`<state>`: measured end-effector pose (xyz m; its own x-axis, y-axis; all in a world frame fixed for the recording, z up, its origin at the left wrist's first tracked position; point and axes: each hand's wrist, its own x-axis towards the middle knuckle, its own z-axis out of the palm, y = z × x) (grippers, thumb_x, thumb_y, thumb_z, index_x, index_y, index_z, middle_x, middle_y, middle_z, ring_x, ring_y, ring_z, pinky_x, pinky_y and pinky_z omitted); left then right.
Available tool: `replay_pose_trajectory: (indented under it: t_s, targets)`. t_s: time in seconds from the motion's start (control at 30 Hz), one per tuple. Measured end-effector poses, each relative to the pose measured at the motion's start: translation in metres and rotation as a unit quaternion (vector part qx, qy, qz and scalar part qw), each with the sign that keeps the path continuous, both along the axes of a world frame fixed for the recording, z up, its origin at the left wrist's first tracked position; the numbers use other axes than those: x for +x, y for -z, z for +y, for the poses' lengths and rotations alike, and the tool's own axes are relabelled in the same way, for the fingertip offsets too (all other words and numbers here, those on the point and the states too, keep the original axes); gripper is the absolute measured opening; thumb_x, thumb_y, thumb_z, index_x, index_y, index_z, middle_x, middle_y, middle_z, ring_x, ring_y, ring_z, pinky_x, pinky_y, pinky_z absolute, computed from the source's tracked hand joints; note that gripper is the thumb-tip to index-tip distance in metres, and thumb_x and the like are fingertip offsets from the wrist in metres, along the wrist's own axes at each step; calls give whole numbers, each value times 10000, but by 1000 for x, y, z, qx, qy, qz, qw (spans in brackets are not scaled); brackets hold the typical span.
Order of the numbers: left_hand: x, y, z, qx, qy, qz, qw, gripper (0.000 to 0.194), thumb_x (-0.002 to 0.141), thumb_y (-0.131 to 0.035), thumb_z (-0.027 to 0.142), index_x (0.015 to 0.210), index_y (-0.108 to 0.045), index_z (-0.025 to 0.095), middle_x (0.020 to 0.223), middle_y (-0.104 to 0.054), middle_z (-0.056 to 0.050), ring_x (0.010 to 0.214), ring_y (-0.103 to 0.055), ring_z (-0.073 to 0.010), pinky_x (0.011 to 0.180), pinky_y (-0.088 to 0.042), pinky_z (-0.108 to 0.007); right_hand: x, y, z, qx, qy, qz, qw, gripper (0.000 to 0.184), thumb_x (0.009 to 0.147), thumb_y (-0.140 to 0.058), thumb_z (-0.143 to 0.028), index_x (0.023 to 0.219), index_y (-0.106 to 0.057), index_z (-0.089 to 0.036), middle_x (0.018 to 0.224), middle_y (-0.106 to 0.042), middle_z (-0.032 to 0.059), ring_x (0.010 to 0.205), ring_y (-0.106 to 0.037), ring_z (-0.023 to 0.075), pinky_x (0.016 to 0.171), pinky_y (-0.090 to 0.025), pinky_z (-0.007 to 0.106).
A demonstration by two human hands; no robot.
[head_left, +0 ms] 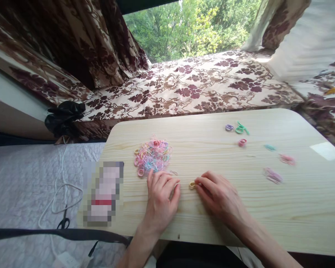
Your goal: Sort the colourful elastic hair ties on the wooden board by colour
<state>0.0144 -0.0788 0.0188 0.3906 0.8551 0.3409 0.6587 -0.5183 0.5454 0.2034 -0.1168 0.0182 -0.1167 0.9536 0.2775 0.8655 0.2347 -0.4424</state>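
My right hand pinches a small yellow hair tie between thumb and fingertips, just over the light wooden table. To its left, my left hand rests palm down, fingers bent, thumb tip close against the index fingertip. Whatever may be between those tips is too small to make out. Beyond the left fingers lies a loose pile of pastel elastic hair ties, mostly pink, lilac and blue. A thin pale loop sits between this pile and my left hand.
Across the right side are a purple tie, a green tie, a pink tie, and small teal, pink and lilac bunches. A blurred-out flat item lies left. Scissors are beside the table.
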Motion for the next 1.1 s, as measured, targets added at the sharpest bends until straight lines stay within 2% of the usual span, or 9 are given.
replay_pose_trajectory:
  t_s: [0.17,0.3,0.5,0.63,0.77,0.83,1.0,1.1]
  targets:
    - [-1,2,-1,-8,8,7,1000,154,891,-560,129,957,-653,234,896,-677,-1,977,-576,-191,1123,-241,-541,6,-2,-6,5,2,-9,1000,244,952,-469,-236,780,-640,-214,759,-629,16,710,-582,135,689,-431,268]
    - [2,3,-3,-4,9,10,1000,146,896,-560,138,956,-651,236,895,-672,-3,983,-571,-195,1121,-234,-555,23,-8,-12,13,26,-5,1000,236,947,-473,-267,798,-651,-226,771,-641,13,701,-596,133,680,-446,266]
    - [15,1,-4,-2,20,12,1000,152,894,-558,138,959,-651,240,892,-667,-8,982,-573,-202,1106,-252,-560,72,-18,-23,36,139,29,989,210,924,-509,-354,860,-668,-233,857,-669,24,735,-627,148,649,-483,275]
    - [24,-2,-5,4,32,17,999,157,893,-558,142,968,-649,244,892,-662,-9,974,-576,-200,1098,-278,-546,108,-21,-32,48,214,20,975,270,913,-500,-440,871,-673,-237,879,-680,25,696,-632,155,600,-480,290]
    - [26,-3,-7,11,37,34,999,152,890,-558,146,964,-655,239,883,-660,-7,967,-579,-198,1099,-291,-534,136,-20,-40,83,265,-2,961,323,892,-485,-501,855,-680,-246,927,-702,31,924,-676,224,683,-497,315]
    - [26,-4,-7,19,34,49,998,146,889,-558,148,949,-659,235,879,-661,-9,968,-582,-202,1097,-291,-536,146,-18,-42,96,286,5,953,314,880,-493,-497,862,-685,-249,991,-709,26,945,-679,223,700,-501,316]
    - [26,-15,-4,53,28,116,991,135,892,-551,171,939,-661,234,904,-672,-17,984,-590,-217,1095,-277,-554,160,-11,-43,125,309,40,942,281,866,-523,-457,889,-701,-240,1026,-722,21,797,-687,181,656,-498,298]
    - [26,-28,7,80,62,169,980,144,902,-541,193,977,-658,234,907,-681,-20,990,-591,-218,1115,-254,-559,165,-9,-44,130,311,59,940,276,876,-521,-423,897,-713,-225,999,-724,29,769,-677,170,665,-490,292]
